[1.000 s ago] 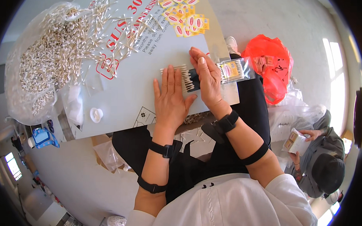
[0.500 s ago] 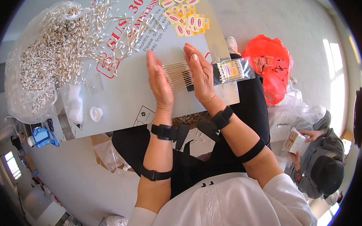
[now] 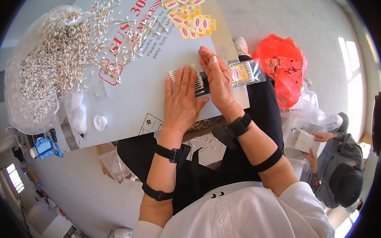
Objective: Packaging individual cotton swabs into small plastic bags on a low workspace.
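My left hand (image 3: 181, 98) lies palm down, fingers stretched out, across a neat row of cotton swabs (image 3: 199, 82) on the sheet-covered table. Swab tips show on both sides of its fingers; the middle of the row is hidden. My right hand (image 3: 220, 87) stands on its edge just right of the row, fingers straight and thumb up, holding nothing that I can see. A dark strip (image 3: 205, 87) shows between row and right hand. Beyond that hand lies a clear plastic sleeve (image 3: 259, 72) with swabs and a yellow card (image 3: 240, 73) inside.
A big clear bag (image 3: 15, 83) spills loose swabs at the table's left. Yellow-and-white cards (image 3: 190, 18) are scattered at the far edge. A small white round container (image 3: 100, 122) sits near left. Right of the table are a red plastic bag (image 3: 281, 48) and a co-worker (image 3: 340, 166) handling a white pack.
My left hand has turned from standing on its edge left of the swabs to lying flat over them. The row looks more bunched together. My right hand stays on its edge.
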The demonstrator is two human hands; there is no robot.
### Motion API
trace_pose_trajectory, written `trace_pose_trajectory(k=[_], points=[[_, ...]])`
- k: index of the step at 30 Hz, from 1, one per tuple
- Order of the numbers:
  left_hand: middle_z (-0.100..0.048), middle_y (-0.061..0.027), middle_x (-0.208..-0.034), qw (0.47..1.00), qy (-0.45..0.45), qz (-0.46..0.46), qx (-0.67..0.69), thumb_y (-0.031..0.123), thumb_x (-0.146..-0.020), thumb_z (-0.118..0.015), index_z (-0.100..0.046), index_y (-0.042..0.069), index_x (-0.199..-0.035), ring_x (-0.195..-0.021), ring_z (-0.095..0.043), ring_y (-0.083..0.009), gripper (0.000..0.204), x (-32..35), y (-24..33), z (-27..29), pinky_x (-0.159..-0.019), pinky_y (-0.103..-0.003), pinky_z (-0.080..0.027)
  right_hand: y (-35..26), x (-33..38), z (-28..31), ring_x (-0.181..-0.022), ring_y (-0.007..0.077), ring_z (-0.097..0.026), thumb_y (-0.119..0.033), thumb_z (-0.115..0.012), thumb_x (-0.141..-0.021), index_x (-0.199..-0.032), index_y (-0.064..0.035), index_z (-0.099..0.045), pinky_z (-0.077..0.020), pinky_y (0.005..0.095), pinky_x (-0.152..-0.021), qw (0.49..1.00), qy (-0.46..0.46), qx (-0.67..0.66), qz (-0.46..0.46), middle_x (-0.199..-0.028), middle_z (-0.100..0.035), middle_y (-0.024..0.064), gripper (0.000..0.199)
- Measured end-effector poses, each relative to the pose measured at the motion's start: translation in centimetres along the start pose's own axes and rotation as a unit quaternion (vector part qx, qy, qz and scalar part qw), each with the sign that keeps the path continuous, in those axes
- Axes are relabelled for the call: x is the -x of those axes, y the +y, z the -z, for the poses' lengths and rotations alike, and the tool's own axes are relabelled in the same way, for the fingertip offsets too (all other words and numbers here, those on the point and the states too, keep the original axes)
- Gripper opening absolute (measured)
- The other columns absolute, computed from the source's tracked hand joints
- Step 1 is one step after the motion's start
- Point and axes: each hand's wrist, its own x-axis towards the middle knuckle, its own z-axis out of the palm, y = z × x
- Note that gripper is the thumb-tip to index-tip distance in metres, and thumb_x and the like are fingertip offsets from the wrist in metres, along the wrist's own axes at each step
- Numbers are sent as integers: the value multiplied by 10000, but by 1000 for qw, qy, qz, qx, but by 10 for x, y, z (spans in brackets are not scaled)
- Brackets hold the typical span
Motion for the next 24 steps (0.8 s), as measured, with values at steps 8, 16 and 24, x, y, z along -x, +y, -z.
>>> trace_pose_trajectory(k=[8, 16, 24], points=[[-305, -148, -1519, 999, -8, -26, -31, 409, -845, -641, -347, 4, -1435, -1437, -223, -282, 774, -8, -6, 7, -1155, -523, -132, 1, 7, 2, -1327, 221, -403, -271, -397, -1036, -1292, 73, -492, -310, 350, -1139, 1000, -7, 7, 7, -1426, -422, 164, 438], [-228, -207, -1533, 853, 276, 117, 428, 383, -1021, -372, -240, -30, -1466, -1424, -235, -307, 622, -25, -17, -14, -1155, -424, -196, 11, -16, -4, -1248, 229, -478, -289, -454, -1015, -1242, 43, -553, -350, 310, -1046, 990, -3, 117, 84, -1339, -530, 154, 414], [-285, -212, -1500, 765, 302, 104, 560, 411, -1029, -328, -255, -40, -1457, -1408, -261, -311, 625, -30, -19, -15, -1163, -438, -171, 10, -5, -11, -1290, 203, -441, -294, -408, -1034, -1300, 74, -494, -337, 321, -1117, 993, -23, 109, 50, -1394, -460, 141, 462]])
